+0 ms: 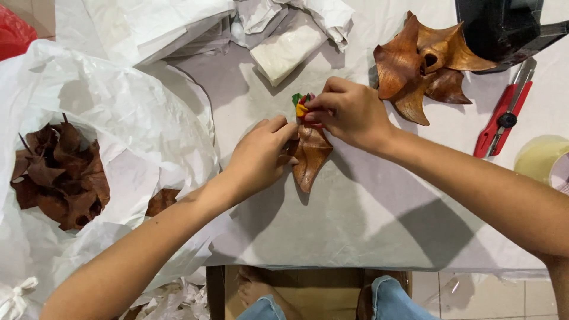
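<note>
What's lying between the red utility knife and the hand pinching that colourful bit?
In the head view, a pile of brown dried leaves lies between the red utility knife and the right hand.

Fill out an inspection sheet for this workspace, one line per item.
Surface: table covered in white paper.
Job's things: brown dried leaf lying flat; small red, yellow and green piece at its top.
Clutter: pile of shaped leaves, red utility knife, tape roll, white bag of dried leaves, crumpled white paper.
Hands: left hand steadies the leaf; right hand pinches the coloured piece.
Cables: nothing seen.
Surroundings: tiled floor, the person's bare foot below the table.
</note>
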